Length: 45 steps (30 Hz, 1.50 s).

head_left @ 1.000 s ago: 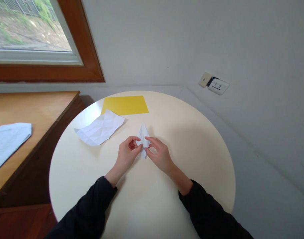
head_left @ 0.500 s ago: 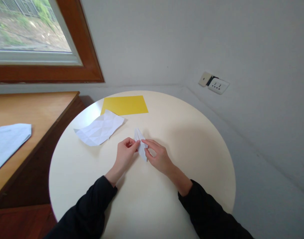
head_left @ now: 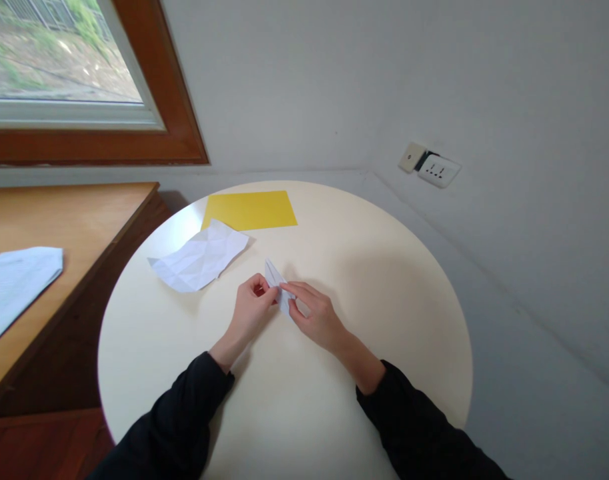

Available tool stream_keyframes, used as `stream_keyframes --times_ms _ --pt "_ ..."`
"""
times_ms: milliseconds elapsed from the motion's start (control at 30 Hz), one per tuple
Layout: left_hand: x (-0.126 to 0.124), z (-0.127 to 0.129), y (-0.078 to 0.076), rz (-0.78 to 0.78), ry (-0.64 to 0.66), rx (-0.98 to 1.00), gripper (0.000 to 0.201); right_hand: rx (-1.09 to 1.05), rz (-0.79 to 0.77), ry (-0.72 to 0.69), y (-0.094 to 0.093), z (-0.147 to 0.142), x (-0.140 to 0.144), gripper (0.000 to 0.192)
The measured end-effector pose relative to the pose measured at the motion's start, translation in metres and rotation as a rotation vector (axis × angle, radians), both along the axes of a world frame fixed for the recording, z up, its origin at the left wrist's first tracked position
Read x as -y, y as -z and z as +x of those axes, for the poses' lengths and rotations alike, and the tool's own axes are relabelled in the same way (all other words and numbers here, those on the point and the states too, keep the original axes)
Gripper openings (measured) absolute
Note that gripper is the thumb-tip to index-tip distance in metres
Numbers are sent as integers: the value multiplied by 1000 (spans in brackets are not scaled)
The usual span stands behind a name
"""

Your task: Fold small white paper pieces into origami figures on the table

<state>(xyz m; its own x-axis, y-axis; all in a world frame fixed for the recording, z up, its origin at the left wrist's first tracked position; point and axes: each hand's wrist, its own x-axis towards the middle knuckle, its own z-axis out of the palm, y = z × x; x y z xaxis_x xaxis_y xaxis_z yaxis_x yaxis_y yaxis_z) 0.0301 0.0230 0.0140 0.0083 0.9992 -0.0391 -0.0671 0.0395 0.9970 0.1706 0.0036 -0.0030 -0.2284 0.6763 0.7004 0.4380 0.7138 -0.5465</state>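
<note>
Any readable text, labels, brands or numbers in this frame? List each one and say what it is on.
No text can be read.
Sheet on the wooden desk: faint lines that may be print, too blurred to read.
Wall socket: only slots show, no label legible.
Folded white paper between the left hand and right hand, creased white sheet and yellow sheet: blank.

Three white papers (head_left: 199,259), one yellow sheet (head_left: 249,210)
</note>
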Motion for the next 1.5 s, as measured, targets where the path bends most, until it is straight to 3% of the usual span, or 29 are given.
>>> stream_keyframes --times_ms 267,600,933,1300,1500 --pt "-2 -1 4 19 -12 -40 24 3 -29 -8 -3 -1 2 44" --pt "-2 -3 4 75 3 -62 17 -22 -40 78 2 0 -2 39" --pt "-2 -1 1 190 109 -57 26 -38 -91 168 1 1 -4 32" --pt "5 2 1 201 38 -22 28 0 -144 107 -1 4 -3 39" --pt "2 2 -4 159 -25 45 42 13 -150 92 2 4 -3 41"
